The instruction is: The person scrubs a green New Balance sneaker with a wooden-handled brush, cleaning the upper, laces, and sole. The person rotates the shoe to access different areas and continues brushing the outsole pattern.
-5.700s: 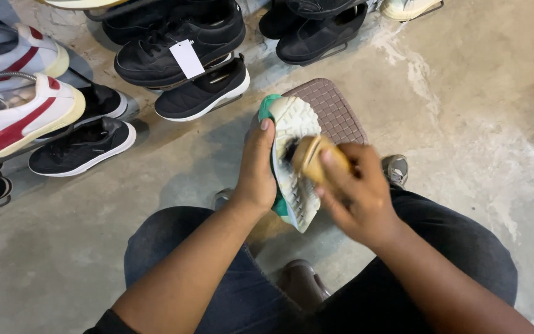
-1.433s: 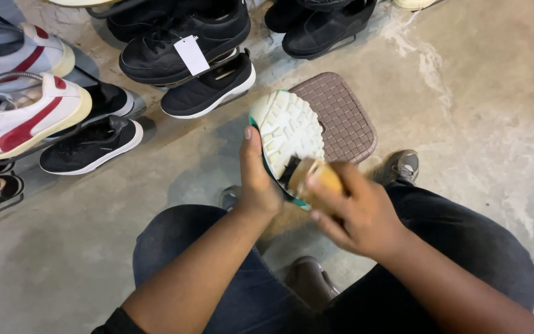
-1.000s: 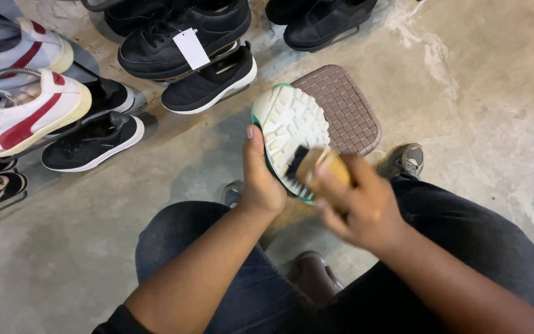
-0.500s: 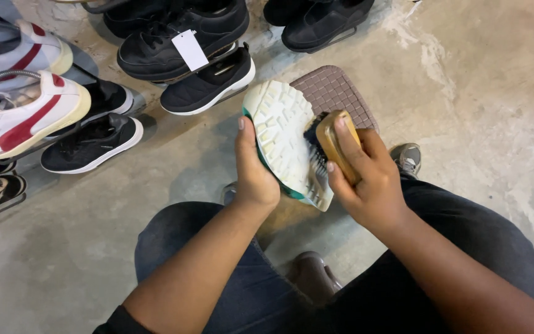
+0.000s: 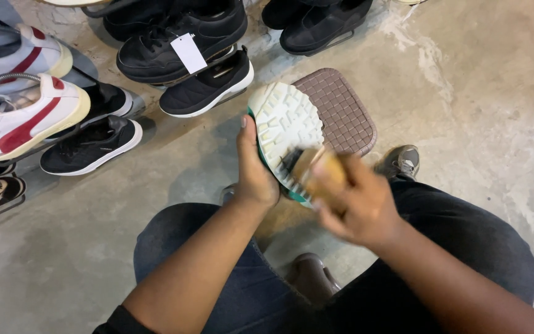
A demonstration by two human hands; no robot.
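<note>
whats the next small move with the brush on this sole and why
Probably stroke the brush up toward the toe. The right hand has it near the heel end of the pale sole, which the left hand holds tread-up; the wide forefoot lugs lie bare above the bristles.

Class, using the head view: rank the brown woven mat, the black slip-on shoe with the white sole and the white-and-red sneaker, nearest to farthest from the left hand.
From the left hand:
1. Brown woven mat, just right.
2. Black slip-on shoe, up-left.
3. White-and-red sneaker, far left.
</note>
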